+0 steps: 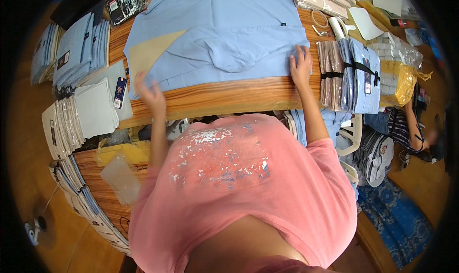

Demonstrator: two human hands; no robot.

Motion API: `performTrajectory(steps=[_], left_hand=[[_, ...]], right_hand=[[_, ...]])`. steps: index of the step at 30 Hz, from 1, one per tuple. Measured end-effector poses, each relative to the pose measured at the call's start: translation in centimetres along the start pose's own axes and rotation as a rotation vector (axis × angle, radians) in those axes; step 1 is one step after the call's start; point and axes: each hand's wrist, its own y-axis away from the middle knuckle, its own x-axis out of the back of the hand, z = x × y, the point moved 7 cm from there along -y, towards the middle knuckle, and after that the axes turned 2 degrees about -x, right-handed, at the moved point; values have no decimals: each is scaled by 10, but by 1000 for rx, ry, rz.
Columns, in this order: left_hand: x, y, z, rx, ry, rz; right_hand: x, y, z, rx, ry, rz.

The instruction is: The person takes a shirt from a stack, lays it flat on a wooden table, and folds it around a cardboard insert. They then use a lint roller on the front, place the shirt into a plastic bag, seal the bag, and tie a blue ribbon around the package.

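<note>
Far left: stacks of folded light-blue shirts (76, 48) and grey card sheets (93, 108) at the edge of the wooden table (224, 95). Left hand (152, 95) blurred, fingers spread open, holding nothing, at the lower-left corner of the light-blue shirt (220, 34), near a tan cardboard insert (148, 53) lying on it. Shirt spread flat, table centre. Right hand (300, 65) open, palm pressed flat on the shirt's right edge. Judged step: smoothing and folding around the insert. Next move likely needs both edges pinned evenly. Right: banded shirt bundles (351, 74).
</note>
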Motion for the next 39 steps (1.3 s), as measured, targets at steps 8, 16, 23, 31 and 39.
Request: performTrajectory(steps=[8, 16, 23, 31, 39], left_hand=[[-57, -2, -35, -130, -586, -480], [-49, 17, -33, -158, -571, -486], [-51, 17, -31, -157, -577, -513], [-51, 17, -30, -163, -541, -504], [-61, -29, -20, -225, -339, -518]], right_hand=[[-7, 87, 30, -96, 150, -149], [32, 120, 67, -528, -53, 163], [38, 132, 99, -707, -481, 222], [64, 132, 80, -637, -118, 85], [33, 41, 15, -121, -96, 130]])
